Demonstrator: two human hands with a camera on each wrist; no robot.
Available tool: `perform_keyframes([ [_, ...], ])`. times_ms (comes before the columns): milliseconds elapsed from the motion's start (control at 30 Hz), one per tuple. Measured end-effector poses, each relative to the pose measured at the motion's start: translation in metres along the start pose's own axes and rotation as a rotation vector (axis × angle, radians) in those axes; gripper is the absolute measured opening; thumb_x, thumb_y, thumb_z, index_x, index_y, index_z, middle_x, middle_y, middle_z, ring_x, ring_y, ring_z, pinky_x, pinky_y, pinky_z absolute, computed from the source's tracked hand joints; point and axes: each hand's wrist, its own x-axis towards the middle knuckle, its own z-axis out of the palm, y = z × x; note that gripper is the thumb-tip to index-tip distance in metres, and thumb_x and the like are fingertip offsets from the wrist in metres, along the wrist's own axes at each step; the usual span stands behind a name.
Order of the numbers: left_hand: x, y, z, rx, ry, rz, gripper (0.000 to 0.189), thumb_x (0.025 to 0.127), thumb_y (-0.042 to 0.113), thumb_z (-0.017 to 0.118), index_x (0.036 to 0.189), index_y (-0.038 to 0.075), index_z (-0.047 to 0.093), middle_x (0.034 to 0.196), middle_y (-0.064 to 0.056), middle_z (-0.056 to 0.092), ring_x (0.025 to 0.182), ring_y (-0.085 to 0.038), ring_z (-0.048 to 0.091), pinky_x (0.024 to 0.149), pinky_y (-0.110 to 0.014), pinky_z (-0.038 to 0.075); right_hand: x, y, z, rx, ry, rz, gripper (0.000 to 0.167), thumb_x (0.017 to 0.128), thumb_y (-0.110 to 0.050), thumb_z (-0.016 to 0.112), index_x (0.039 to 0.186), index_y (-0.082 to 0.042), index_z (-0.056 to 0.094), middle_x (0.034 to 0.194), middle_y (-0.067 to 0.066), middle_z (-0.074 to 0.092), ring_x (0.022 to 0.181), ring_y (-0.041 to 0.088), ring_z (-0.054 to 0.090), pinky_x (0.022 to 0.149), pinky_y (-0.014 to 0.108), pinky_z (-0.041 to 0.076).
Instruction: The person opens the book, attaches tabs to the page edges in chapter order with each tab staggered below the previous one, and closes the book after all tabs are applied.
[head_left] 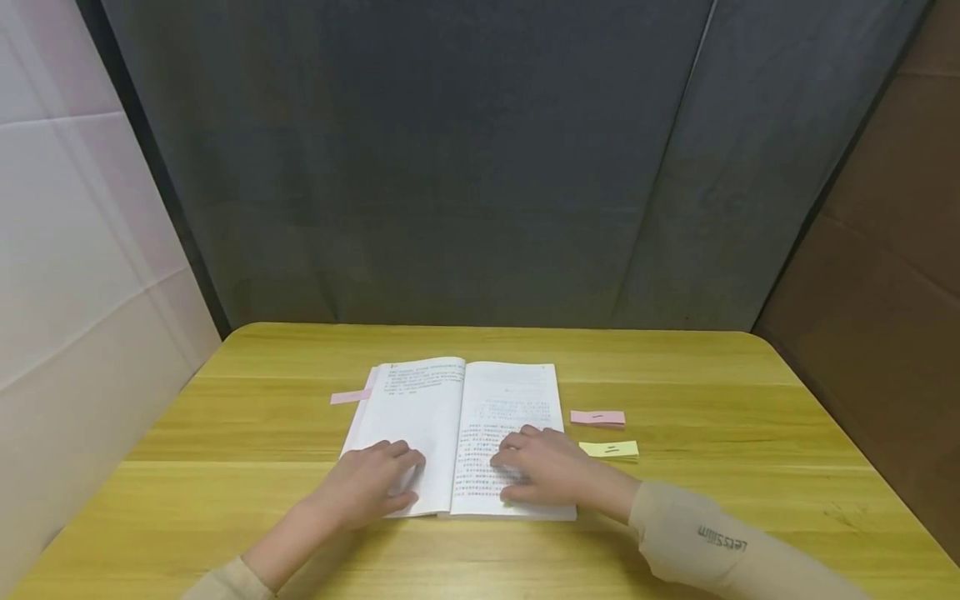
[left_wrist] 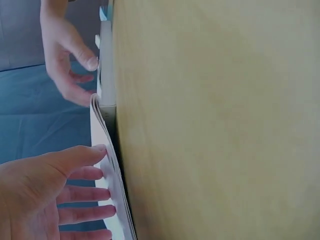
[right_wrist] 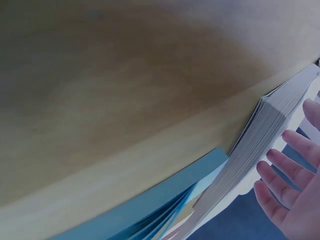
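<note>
An open book [head_left: 420, 433] lies flat with printed pages facing up. My left hand [head_left: 367, 483] rests on the lower part of its left page, fingers fairly straight. In the left wrist view, the fingertips [left_wrist: 109, 194] touch the page near its edge. On the right page [head_left: 517, 392] lies my right hand [head_left: 543, 471], fingers relaxed over the printed lines. The right wrist view shows that hand [right_wrist: 295, 185] with its fingers spread beside the thick page block [right_wrist: 260, 137]. Neither hand grips anything. A pink paper tab [head_left: 349, 397] sticks out from the book's left edge.
Right of the book, a pink strip stack [head_left: 597, 417] and a yellow strip stack [head_left: 609, 450], each with dark marks, lie on the wooden table [head_left: 247, 433]. A dark partition [head_left: 450, 167] stands behind, with a white panel left and a brown one right.
</note>
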Motion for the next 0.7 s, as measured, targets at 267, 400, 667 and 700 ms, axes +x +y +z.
perform_keyframes([
  [267,0.005,0.000,-0.005,0.029,0.128,0.075,0.023,0.074,0.029,0.065,0.092,0.015,0.062,0.078,0.007,0.052,0.068,-0.012,0.051,0.046,-0.025,0.039,-0.022,0.008,0.003,0.013,0.061,-0.004,0.034,0.082,-0.040,0.055,0.106,-0.017,0.062,0.107,-0.001,0.056,0.096,0.015,0.050,0.072,0.031,0.045],
  [400,0.009,0.001,-0.008,0.029,0.188,0.094,0.020,0.075,0.027,0.065,0.091,0.016,0.062,0.079,0.007,0.055,0.068,-0.011,0.052,0.046,-0.024,0.039,-0.032,0.011,0.000,0.019,0.080,0.000,0.033,0.082,-0.038,0.055,0.105,-0.016,0.062,0.106,-0.001,0.056,0.096,0.014,0.050,0.075,0.029,0.044],
  [667,0.019,0.009,-0.017,0.016,0.229,0.114,0.020,0.078,0.026,0.063,0.094,0.014,0.064,0.083,0.006,0.058,0.075,-0.011,0.055,0.052,-0.026,0.043,-0.048,0.018,-0.006,0.050,0.155,0.035,0.025,0.081,-0.033,0.058,0.099,-0.016,0.063,0.099,-0.004,0.057,0.090,0.012,0.052,0.068,0.028,0.045],
  [700,0.020,0.010,-0.017,0.013,0.233,0.118,0.020,0.078,0.027,0.063,0.094,0.014,0.064,0.083,0.006,0.058,0.075,-0.011,0.055,0.052,-0.027,0.043,-0.050,0.019,-0.007,0.049,0.164,0.036,0.025,0.081,-0.033,0.058,0.098,-0.015,0.064,0.098,-0.004,0.057,0.090,0.012,0.052,0.069,0.029,0.045],
])
